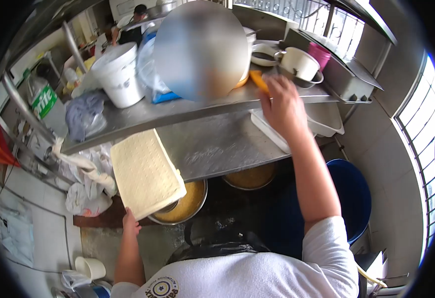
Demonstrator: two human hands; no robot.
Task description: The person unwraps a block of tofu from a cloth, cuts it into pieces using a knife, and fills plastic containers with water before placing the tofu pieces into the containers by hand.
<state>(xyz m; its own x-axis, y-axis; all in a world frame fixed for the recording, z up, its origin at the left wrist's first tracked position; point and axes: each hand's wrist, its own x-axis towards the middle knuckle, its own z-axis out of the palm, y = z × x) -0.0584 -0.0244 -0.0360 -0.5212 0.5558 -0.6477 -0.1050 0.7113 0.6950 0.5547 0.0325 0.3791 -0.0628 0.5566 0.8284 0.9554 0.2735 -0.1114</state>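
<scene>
My left hand [131,222] grips the near lower edge of a rectangular pale-yellow slab [145,174], which looks like a dimpled sheet of dough. The slab is tilted, and one corner overlaps a metal bowl [205,196] of yellow mixture [186,202]. My right hand [283,107] is stretched forward over the upper metal shelf, slightly smeared by motion. An orange flat piece [258,81] shows at its fingertips, seemingly pinched; its exact kind cannot be made out.
On the upper shelf [197,110] stand a white bucket [120,74], a crumpled grey cloth [84,116], a cream pot [299,63] and a pink cup [320,53]. White trays [269,131] lie below. A blue barrel [349,198] stands right; another person [132,30] is far behind.
</scene>
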